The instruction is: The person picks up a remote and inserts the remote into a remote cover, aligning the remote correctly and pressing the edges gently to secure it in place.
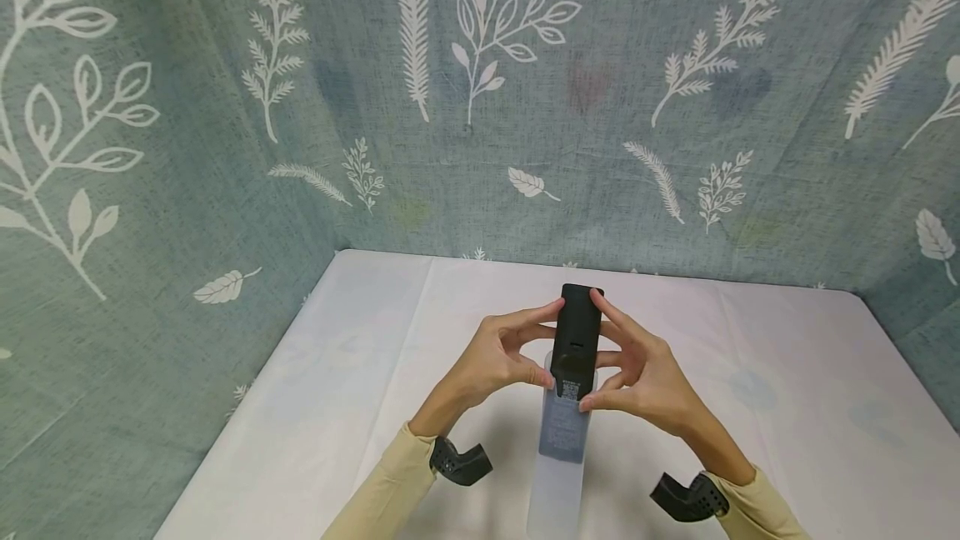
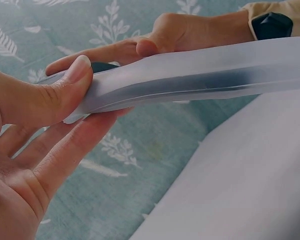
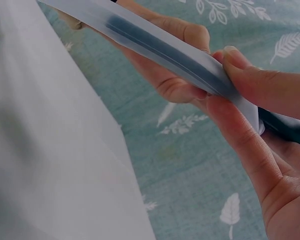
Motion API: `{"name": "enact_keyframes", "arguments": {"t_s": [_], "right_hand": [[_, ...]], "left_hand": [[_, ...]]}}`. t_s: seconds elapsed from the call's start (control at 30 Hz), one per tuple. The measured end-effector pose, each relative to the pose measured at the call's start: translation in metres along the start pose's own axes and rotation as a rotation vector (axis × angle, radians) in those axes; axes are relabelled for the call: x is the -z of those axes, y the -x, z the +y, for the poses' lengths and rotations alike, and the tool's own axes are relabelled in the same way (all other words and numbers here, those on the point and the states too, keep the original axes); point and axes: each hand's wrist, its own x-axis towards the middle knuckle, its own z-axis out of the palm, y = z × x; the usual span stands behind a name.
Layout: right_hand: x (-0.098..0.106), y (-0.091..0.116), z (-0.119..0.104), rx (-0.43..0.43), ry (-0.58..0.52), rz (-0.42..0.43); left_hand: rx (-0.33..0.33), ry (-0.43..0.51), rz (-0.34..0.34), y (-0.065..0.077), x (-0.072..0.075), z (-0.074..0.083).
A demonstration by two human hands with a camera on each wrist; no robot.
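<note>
Gripping from both flanks: left hand [image 1: 491, 361] and right hand [image 1: 651, 382] each pinch the long, flat, frosted translucent plastic sleeve [image 1: 557, 494] near its mouth, index fingertips at the top corners of the slim black rectangular plastic device [image 1: 578, 327]. Device sits partly inside the sleeve, upper end protruding, lower part showing bluish through the plastic. Matched grip presumably squares device to the narrow mouth. Sleeve held above the white cloth-covered table [image 1: 787, 340], likely for free handling. Rear fingers' exact contact hard to tell, being partly hidden
</note>
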Motion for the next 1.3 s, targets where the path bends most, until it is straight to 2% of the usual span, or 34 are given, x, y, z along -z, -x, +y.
{"name": "enact_keyframes", "arguments": {"t_s": [1.3], "right_hand": [[0.0005, -0.0003, 0.0017, 0.008, -0.033, -0.002]], "left_hand": [[-0.001, -0.006, 0.030, 0.0022, -0.0011, 0.0012]]}}
